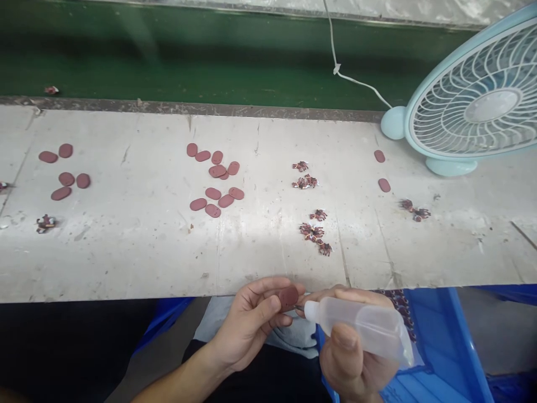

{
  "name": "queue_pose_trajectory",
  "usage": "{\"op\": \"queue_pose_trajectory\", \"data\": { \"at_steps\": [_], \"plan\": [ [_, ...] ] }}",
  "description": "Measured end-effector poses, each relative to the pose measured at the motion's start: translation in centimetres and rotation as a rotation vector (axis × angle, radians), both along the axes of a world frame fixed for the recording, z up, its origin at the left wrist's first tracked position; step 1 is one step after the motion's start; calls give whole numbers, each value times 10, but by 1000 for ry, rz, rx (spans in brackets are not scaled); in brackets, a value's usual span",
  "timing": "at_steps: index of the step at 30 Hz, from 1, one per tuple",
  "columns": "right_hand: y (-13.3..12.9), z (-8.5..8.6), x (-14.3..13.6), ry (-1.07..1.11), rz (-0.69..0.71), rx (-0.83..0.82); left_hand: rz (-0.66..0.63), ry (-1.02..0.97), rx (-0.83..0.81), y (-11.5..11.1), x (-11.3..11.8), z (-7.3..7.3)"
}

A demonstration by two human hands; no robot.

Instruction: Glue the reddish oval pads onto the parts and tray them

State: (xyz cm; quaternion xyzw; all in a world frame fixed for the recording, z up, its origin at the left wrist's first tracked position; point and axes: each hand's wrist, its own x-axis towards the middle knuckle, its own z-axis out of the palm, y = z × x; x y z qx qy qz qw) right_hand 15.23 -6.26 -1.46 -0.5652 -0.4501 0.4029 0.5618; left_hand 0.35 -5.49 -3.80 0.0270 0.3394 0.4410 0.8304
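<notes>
A reddish-brown oval base (288, 298) is pinched between the thumb and fingers of my left hand (247, 322), just past the table's near edge. My right hand (350, 352) grips a translucent squeeze bottle (363, 324), tilted so its thin dark nozzle points at the base. The tip is at the base's lower right edge; whether it touches, I cannot tell. On the table beyond lie several similar oval bases (213, 193) in loose groups. Small brown horse-like figures (312, 230) lie in clusters right of them.
A light blue fan (482, 106) stands at the back right, its white cord (361, 83) running over the green channel (188, 61) behind the table (138, 246). Below the table's right front, a blue crate (440, 336) holds rows of small brown pieces.
</notes>
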Motion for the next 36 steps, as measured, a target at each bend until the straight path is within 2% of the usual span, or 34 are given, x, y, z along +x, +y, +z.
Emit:
{"op": "queue_pose_trajectory", "data": {
  "at_steps": [3,6,10,12,13,14,15,16,20,23,25,27,29,34,36],
  "plan": [
    [12,9,9,255,-60,-65,-7,-7,11,1,-1,1],
    [39,8,39,771,-48,-195,-19,-7,32,2,-2,4],
    [79,-22,99,1683,53,-295,-30,9,44,2,-6,6],
    [89,-35,120,1969,162,-343,-28,24,40,1,-8,5],
    [90,-38,124,2014,204,-332,-25,31,36,1,-10,5],
    [88,-38,124,1980,219,-291,-22,37,34,1,-11,4],
    [84,-35,120,1850,204,-238,-21,45,33,2,-12,4],
    [78,-31,113,1598,168,-196,-19,54,31,2,-13,3],
    [59,-14,71,310,9,-177,-9,83,22,5,-16,4],
    [63,-12,55,-456,97,-185,0,85,13,6,-17,6],
    [69,-12,55,-843,186,-191,8,79,11,7,-17,8],
    [71,-10,58,-919,236,-223,17,76,15,7,-17,9],
    [67,-3,60,-823,253,-271,24,83,26,6,-17,9],
    [36,20,45,-162,338,-333,12,166,114,5,-14,9],
    [25,25,32,9,390,-314,5,212,161,5,-13,9]
  ]
}}
